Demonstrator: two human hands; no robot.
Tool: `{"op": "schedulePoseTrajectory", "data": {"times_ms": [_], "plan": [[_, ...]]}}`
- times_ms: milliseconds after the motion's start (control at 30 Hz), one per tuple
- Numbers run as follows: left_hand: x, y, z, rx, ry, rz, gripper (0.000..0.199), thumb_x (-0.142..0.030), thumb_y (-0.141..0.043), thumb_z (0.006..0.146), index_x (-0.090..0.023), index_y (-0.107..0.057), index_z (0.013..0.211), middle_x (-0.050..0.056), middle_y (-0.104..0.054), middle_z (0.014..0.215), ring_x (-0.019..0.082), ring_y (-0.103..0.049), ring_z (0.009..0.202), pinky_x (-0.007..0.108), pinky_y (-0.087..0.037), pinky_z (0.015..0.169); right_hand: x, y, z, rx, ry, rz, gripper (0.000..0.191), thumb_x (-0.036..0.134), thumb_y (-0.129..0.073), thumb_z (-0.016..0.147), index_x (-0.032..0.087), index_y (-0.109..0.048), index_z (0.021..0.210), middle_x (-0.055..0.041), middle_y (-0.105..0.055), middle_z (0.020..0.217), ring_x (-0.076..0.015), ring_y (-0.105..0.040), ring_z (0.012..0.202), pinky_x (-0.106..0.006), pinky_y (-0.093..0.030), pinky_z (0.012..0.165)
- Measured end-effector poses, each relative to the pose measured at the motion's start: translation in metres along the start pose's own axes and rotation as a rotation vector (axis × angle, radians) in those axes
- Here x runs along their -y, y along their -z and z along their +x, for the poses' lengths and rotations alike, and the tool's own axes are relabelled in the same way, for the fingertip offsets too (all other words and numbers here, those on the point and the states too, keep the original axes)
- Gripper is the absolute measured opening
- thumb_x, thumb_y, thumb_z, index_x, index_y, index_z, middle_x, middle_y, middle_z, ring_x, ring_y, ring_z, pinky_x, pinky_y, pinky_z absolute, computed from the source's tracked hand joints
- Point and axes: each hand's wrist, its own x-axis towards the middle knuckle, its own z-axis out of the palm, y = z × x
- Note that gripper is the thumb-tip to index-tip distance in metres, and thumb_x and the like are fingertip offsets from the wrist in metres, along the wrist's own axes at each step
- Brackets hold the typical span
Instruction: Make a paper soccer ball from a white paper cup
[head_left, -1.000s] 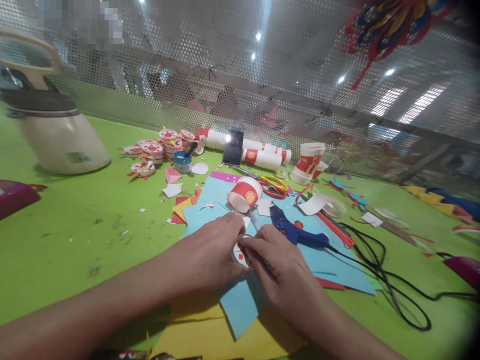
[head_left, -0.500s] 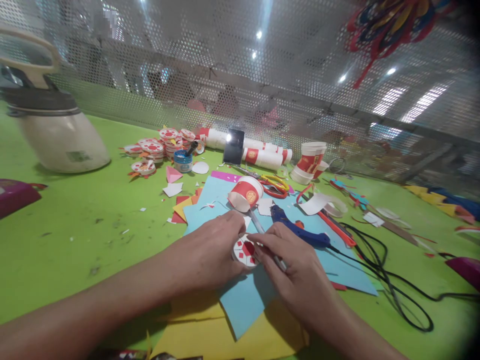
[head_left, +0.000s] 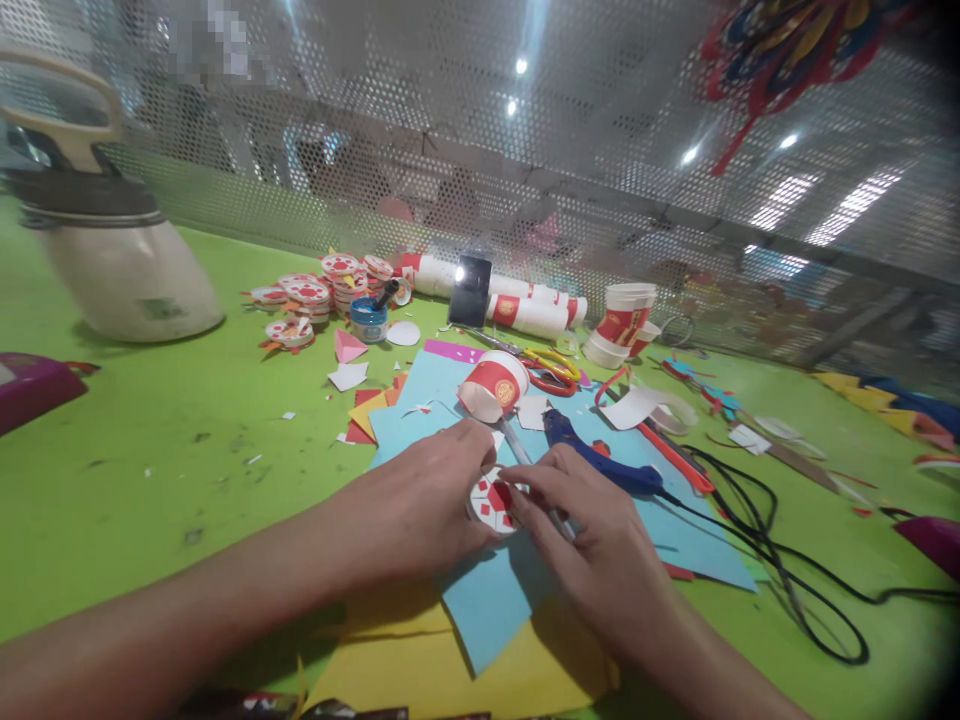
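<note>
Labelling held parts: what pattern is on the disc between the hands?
The disc is white with red patches; clearest in the head view.

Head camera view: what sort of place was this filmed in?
Probably a craft workshop or classroom. On the bright green tabletop lie a dark blue corded glue gun, metal scissors with yellow handles and light blue paper sheets.

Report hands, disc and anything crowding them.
Left hand holding white-and-red disc. Right hand at its right edge. Blue glue gun just beyond right hand.
</note>
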Motion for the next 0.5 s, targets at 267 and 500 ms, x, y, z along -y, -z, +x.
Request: {"op": "schedulePoseTrajectory", "data": {"times_ms": [267,500], "plan": [[-0.002,0.004,0.001,0.024,0.005,-0.057,0.029,-0.037,-0.068,0.076,-0.022,-0.051,0.094,0.003,-0.06,0.093,0.022,-0.057,0.08,0.031,-0.042,0.063,-0.002,0.008,0.0,-0.044,0.026,0.025,0.02,0.012,-0.051,0.096,0.018,-0.069,0.103,-0.0074,-0.055,0.091,-0.0217,-0.053,0.087,-0.037,-0.046,0.072],[-0.003,0.007,0.001,0.066,-0.005,-0.127,0.036,-0.035,-0.074,0.073,-0.022,-0.053,0.1,0.003,-0.062,0.097,0.021,-0.058,0.08,0.031,-0.043,0.067,0.006,0.017,0.0,0.116,0.152,-0.174,0.026,0.01,-0.044,0.097,0.017,-0.066,0.108,-0.0103,-0.053,0.097,-0.0254,-0.044,0.091,-0.045,-0.045,0.078]]}}
